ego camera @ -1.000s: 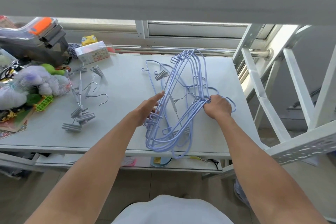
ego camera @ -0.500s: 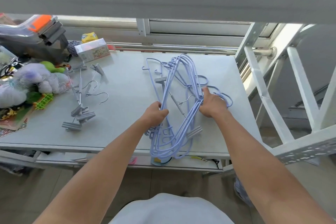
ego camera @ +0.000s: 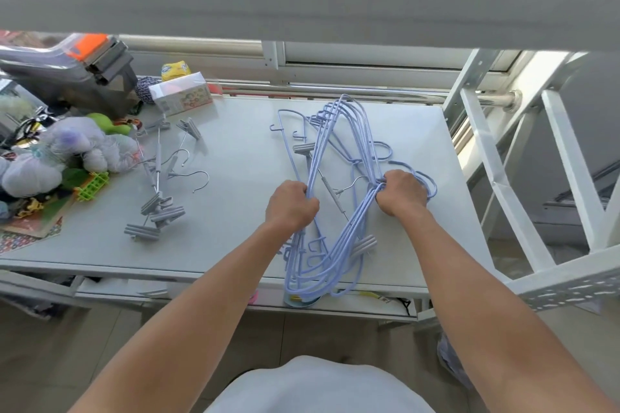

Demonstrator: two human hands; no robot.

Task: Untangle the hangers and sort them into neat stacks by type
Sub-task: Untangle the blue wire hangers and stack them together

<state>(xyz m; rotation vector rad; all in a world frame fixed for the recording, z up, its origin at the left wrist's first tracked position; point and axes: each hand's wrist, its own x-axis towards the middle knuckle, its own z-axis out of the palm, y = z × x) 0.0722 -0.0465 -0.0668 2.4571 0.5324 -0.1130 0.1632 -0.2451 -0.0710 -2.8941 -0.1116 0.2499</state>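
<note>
A bundle of lilac wire hangers [ego camera: 339, 151] lies lengthwise on the right half of the white table [ego camera: 235, 157], its near end poking over the front edge. My left hand [ego camera: 291, 208] is closed around the bundle's left rails. My right hand [ego camera: 402, 193] grips the necks, with the lilac hooks sticking out to its right. A grey clip hanger [ego camera: 330, 191] with a metal hook is caught inside the bundle; one of its clips [ego camera: 364, 245] shows near the front. A loose pile of grey clip hangers [ego camera: 157, 188] lies on the table's left part.
Soft toys [ego camera: 63, 154] and a green plastic piece [ego camera: 92, 186] crowd the left edge. A small box [ego camera: 181, 95], yarn and a grey and orange container [ego camera: 77, 70] stand at the back left. A white metal frame [ego camera: 503, 157] rises right of the table.
My left hand went from open with fingers stretched over the bundle to closed on its left rails. The bundle slid toward me and its near end now overhangs the front edge.
</note>
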